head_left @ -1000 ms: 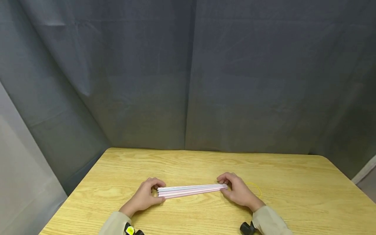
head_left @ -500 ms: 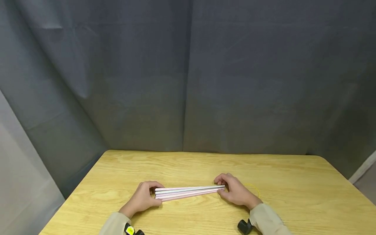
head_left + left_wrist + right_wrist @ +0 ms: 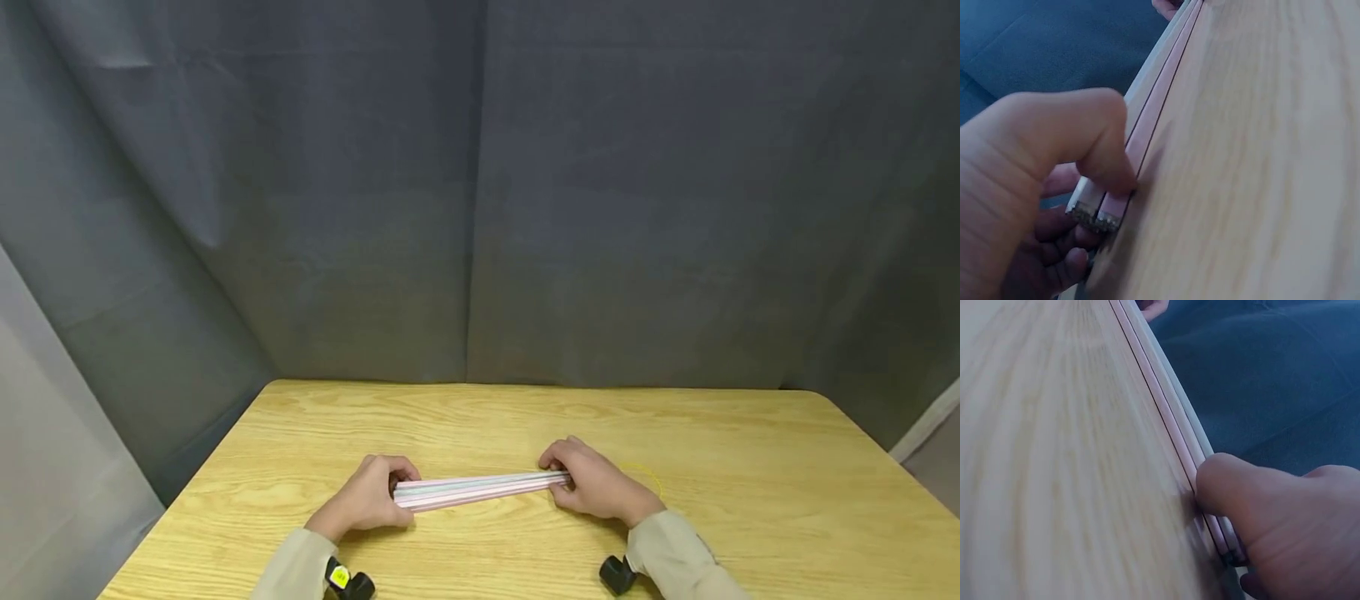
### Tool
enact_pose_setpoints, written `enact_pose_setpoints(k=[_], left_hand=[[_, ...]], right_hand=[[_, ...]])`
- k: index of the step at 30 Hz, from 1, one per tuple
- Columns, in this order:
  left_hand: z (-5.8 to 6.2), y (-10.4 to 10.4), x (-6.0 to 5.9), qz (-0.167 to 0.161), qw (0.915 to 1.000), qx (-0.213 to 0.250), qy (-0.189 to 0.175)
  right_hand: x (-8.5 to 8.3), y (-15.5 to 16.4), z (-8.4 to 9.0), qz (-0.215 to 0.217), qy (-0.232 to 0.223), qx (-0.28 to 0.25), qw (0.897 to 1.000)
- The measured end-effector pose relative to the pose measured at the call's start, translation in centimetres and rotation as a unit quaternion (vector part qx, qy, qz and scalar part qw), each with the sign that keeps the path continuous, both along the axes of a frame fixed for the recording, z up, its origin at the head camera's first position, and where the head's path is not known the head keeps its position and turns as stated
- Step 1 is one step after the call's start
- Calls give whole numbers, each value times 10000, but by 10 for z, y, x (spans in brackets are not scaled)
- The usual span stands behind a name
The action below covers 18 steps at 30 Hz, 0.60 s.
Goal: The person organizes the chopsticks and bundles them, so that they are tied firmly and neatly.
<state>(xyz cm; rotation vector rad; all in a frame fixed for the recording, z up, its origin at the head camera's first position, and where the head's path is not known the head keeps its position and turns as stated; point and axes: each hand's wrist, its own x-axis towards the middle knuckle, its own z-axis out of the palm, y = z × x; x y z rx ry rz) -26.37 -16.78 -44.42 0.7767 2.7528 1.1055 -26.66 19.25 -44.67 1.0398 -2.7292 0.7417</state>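
- While both hands stay low near the front edge of the bench (image 3: 750, 467), the left hand (image 3: 366, 500) is curled round the left end of a bundle of thin pink and white sticks (image 3: 480, 488), thumb pressing on the near side in the left wrist view.
- Right hand (image 3: 596, 483) grips the other end the same way, thumb on the near side, fingers wrapped over the back.
- Bundle lies crosswise between the hands, low over the middle of the bench, slightly tilted up to the right.
- Just past the right hand there's a thin yellow loop (image 3: 651, 477) lying flat on the wood.
- Behind everything hangs a dark grey curtain (image 3: 480, 208).
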Motion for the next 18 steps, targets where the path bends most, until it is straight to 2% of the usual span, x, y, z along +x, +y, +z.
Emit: enact_pose_setpoints(k=[7, 11, 18], left_hand=[[3, 2, 2, 75, 9992, -394, 60], [6, 5, 2, 83, 9975, -672, 219], [3, 10, 5, 71, 9969, -683, 386]], right_hand=[[-2, -7, 0, -134, 331, 475, 9982], [-1, -12, 0, -152, 505, 552, 9971], [1, -13, 2, -55, 532, 534, 9971]])
